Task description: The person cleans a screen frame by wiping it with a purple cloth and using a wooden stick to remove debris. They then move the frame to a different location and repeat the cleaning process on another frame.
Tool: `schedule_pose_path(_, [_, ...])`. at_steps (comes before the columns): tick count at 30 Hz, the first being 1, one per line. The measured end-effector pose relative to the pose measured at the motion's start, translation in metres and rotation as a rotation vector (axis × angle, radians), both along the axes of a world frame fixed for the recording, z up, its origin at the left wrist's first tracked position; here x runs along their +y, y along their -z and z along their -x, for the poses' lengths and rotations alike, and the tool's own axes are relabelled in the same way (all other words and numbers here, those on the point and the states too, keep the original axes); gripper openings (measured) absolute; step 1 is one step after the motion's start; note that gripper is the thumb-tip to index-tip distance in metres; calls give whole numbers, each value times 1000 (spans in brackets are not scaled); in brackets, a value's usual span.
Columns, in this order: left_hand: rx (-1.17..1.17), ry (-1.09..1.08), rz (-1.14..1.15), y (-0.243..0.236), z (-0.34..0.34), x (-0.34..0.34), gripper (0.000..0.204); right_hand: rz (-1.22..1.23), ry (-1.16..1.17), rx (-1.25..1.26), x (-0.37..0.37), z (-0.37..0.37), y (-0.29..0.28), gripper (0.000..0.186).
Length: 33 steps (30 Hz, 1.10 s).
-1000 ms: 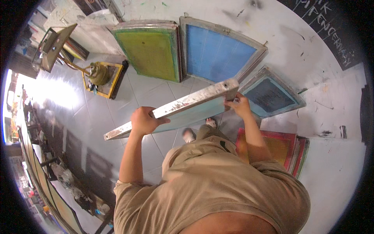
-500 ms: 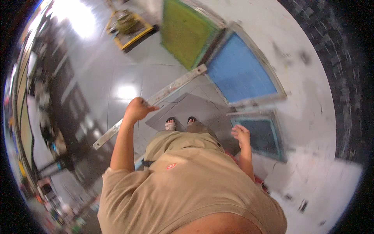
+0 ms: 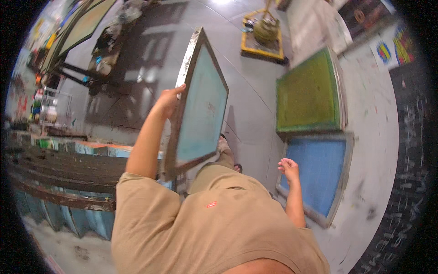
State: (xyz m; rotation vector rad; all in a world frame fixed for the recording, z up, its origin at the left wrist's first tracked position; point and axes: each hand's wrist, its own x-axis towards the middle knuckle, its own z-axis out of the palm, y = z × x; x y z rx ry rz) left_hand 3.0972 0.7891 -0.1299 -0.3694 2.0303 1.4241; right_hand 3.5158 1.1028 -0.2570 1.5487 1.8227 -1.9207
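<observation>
My left hand [image 3: 169, 101] grips the edge of a screen-printing frame [image 3: 186, 68], its thumb lying over the speckled, pale rail. Pale blue mesh [image 3: 203, 105] fills this frame, which hangs on edge beside my left leg. The fingers behind the rail are hidden. To the right, my right hand [image 3: 289, 170] is in the air with nothing in it, its fingers loosely curled. Behind that hand, a blue-mesh frame [image 3: 315, 171] leans against the white wall. Just beyond it stands a green-yellow frame [image 3: 308, 93], with more frames stacked behind.
Ahead on the grey tiled floor is a yellow-edged wheeled platform [image 3: 263, 54] carrying a rounded object. Along my left, a rack [image 3: 64, 173] holds several frames in a row. Farther left are a wire shelf [image 3: 55, 107] and a dark-legged table [image 3: 75, 75].
My view has turned left. The held frame has swung from crossing in front of me to pointing forward, and its mesh face now shows. My right hand remains empty, its fingers more curled.
</observation>
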Motion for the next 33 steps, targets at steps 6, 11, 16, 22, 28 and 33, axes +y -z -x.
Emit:
schedule_pose_path(6, [-37, -430, -589, -2, 22, -11, 35, -26, -425, 62, 5, 151, -61, 30])
schedule_pose_path(11, [62, -689, -693, 23, 27, -4, 29, 19, -657, 125, 26, 208, -63, 33])
schedule_pose_path(16, [301, -814, -354, -26, 55, -30, 62, 89, -705, 17, 21, 283, -55, 30])
schedule_pose_path(22, [576, -1058, -119, -15, 110, -79, 46, 138, -810, -52, 21, 383, -33, 31])
schedule_pose_path(28, [682, -1327, 82, -74, 167, -130, 31, 181, -856, 118, -4, 527, -48, 27])
schedule_pose_path(33, [777, -1421, 50, -86, 174, -180, 32, 169, -1122, 49, -29, 625, -51, 31])
